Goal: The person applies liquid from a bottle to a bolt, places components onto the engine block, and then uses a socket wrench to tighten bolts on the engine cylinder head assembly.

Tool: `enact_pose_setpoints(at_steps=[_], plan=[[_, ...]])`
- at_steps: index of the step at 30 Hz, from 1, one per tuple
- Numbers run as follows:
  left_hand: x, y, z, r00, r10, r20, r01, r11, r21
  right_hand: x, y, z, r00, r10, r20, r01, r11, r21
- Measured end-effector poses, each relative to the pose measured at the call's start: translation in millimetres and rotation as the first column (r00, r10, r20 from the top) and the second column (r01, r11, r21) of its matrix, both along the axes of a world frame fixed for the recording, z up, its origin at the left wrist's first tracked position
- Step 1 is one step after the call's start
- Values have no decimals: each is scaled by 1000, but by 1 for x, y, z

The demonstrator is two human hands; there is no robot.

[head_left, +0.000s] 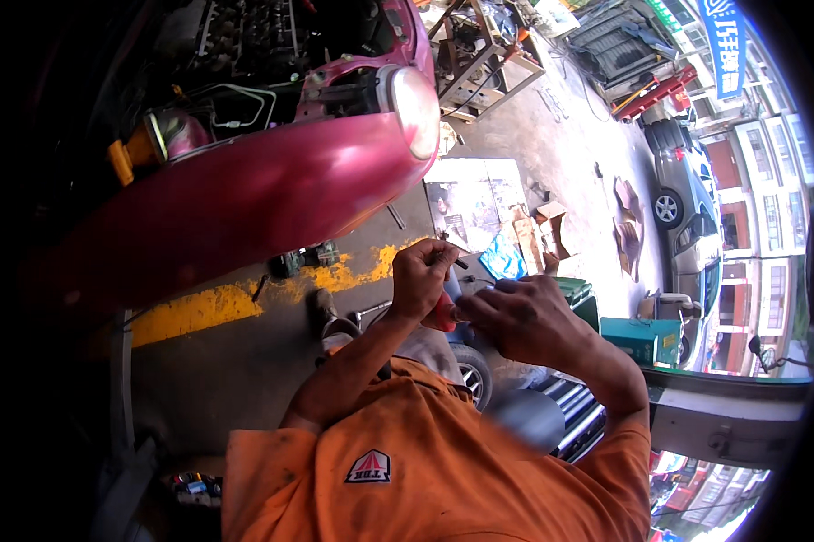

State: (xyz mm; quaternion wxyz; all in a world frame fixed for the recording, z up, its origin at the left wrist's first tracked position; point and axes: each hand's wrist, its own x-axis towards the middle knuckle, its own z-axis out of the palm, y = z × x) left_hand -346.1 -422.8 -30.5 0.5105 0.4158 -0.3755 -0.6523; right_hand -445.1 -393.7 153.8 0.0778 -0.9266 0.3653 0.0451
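Observation:
In front of my body, my left hand (419, 282) is closed in a pinch, thumb and forefinger pressed together at a small dark piece too small to name. Just below its fingers shows a rounded red object (440, 313), partly hidden between the two hands. Beside it my right hand (526, 318) is closed too, its curled fingers meeting the red object's right side. What those fingers grip is hidden by the hand itself.
A magenta car front (289, 199) with exposed engine bay stands at the left. Cardboard boxes (551, 230), a blue plastic bag (503, 257) and a teal box (641, 341) lie ahead and right. A wheel (471, 372) is below my hands. A workbench (488, 72) stands farther off.

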Motion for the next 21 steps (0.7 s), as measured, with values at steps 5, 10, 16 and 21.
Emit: enact_pose_setpoints(at_steps=[5, 10, 16, 21], plan=[[37, 25, -1, 995, 101, -18, -100, 994, 39, 30, 18, -6, 996, 57, -62, -57, 998, -4], [81, 59, -9, 967, 255, -18, -256, 966, -45, 77, 43, -10, 982, 183, -34, -184, 983, -28], [159, 129, -6, 877, 480, 9, -479, 877, -47, 138, 100, -19, 928, 353, 124, -344, 935, -84], [235, 209, -8, 743, 669, 16, -669, 743, -18, 210, 151, -28, 807, 550, 216, -544, 834, -92]])
